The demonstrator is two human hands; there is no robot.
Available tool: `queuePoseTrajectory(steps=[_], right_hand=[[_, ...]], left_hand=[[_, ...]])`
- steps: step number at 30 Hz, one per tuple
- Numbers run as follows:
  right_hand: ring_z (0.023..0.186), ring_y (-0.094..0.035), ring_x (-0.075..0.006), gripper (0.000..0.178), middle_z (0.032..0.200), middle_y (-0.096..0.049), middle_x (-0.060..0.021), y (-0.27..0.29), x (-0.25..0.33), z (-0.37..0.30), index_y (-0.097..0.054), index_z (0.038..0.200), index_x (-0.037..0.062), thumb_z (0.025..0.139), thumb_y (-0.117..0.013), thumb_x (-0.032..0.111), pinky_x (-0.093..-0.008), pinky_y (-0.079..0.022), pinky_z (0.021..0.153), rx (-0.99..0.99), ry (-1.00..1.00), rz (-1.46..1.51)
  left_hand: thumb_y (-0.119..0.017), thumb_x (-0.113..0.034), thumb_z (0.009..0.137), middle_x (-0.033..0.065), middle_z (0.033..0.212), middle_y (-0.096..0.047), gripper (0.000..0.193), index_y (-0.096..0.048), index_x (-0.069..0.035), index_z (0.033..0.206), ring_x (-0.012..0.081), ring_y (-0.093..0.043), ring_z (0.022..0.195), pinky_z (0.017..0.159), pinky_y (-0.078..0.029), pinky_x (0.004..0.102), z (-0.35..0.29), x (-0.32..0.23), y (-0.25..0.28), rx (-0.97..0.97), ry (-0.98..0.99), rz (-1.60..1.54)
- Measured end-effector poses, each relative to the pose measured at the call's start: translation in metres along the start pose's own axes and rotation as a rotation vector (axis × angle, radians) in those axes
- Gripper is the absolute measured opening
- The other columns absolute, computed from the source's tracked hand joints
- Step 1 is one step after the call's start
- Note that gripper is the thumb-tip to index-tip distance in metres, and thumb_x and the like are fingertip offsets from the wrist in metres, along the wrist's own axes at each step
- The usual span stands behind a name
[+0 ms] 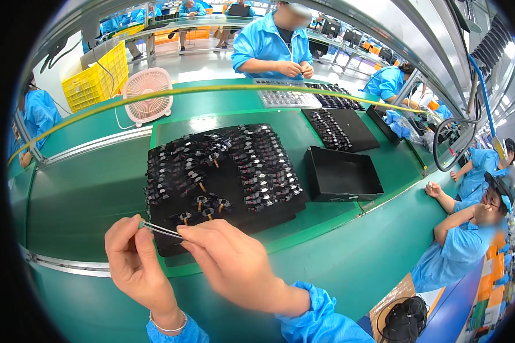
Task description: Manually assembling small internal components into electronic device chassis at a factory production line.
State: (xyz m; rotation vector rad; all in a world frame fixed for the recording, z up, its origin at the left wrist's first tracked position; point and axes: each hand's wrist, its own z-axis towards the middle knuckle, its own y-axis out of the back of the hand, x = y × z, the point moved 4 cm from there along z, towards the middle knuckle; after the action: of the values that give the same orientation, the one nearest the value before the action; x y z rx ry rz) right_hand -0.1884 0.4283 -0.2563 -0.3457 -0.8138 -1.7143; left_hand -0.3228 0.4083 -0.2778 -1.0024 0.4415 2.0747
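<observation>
Between the thumb and fingertips of my right hand (234, 260) is a pair of metal tweezers (163, 230), its prongs pointing left. They reach the fingertips of my left hand (136, 266), which is closed in a pinch. A tiny green piece (142, 224) shows there at the tweezers' end; its kind is too small to make out. Just beyond both hands lies a black mat (226, 182) bearing rows of small dark electronic parts (266, 166). Several with gold-coloured tails (202, 203) lie loose near its front edge.
To the mat's right stands an open black box (344, 177). Behind are a second black board (357, 128) with parts and a clear tray (286, 97). A pink fan (147, 94) stands back left. A yellow cable (212, 88) crosses above the bench; people work around it.
</observation>
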Motion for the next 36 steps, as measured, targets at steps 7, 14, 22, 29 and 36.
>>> queuePoseTrajectory(steps=[7,14,22,29,36], right_hand=[[0.067,-0.057,-0.0243,0.023,0.079,-0.060,-0.0094,-0.011,0.013,0.000,-0.057,0.093,0.0033,0.072,-0.060,-0.003,-0.0324,-0.046,0.055,0.020,0.103,-0.041],[0.082,-0.056,-0.0197,0.018,0.097,-0.055,-0.0147,0.006,0.010,-0.023,-0.052,0.101,-0.0038,0.085,-0.051,0.004,-0.0267,-0.046,0.072,0.104,0.002,0.042],[0.076,-0.059,-0.0250,0.018,0.087,-0.059,-0.0153,-0.012,0.039,-0.026,-0.057,0.098,-0.0004,0.081,-0.054,0.005,-0.0292,-0.046,0.069,0.271,0.269,-0.001],[0.075,-0.057,-0.0285,0.021,0.089,-0.058,-0.0163,-0.024,0.042,-0.026,-0.056,0.101,-0.0015,0.081,-0.053,0.000,-0.0333,-0.046,0.069,0.323,0.261,0.052],[0.066,-0.054,-0.0319,0.018,0.081,-0.056,-0.0161,-0.088,0.049,-0.069,-0.057,0.096,0.0007,0.078,-0.055,-0.001,-0.0326,-0.045,0.059,0.625,0.260,0.169]], left_hand=[[-0.048,-0.005,0.087,0.0051,0.081,-0.052,0.016,-0.048,-0.002,0.102,0.0101,-0.049,0.067,0.065,-0.042,0.0233,0.008,0.003,0.017,-0.108,0.237,-0.288],[-0.046,-0.022,0.090,-0.0031,0.077,-0.045,0.020,-0.046,-0.008,0.104,0.0033,-0.038,0.057,0.047,-0.029,0.0175,-0.029,0.012,-0.032,0.258,0.801,-1.022],[-0.047,-0.034,0.088,-0.0061,0.075,-0.037,0.021,-0.047,-0.013,0.093,0.0024,-0.033,0.062,0.051,-0.028,0.0159,-0.035,0.012,-0.041,0.326,0.961,-1.312],[-0.048,-0.039,0.088,-0.0077,0.069,-0.036,0.029,-0.048,-0.012,0.097,0.0002,-0.028,0.051,0.042,-0.021,0.0191,-0.035,0.027,0.029,0.385,0.904,-0.879],[-0.061,-0.018,0.077,0.0085,0.096,-0.052,0.022,-0.055,-0.007,0.095,0.0201,-0.053,0.086,0.074,-0.044,0.0295,-0.085,0.070,0.313,-0.244,0.439,0.668]])
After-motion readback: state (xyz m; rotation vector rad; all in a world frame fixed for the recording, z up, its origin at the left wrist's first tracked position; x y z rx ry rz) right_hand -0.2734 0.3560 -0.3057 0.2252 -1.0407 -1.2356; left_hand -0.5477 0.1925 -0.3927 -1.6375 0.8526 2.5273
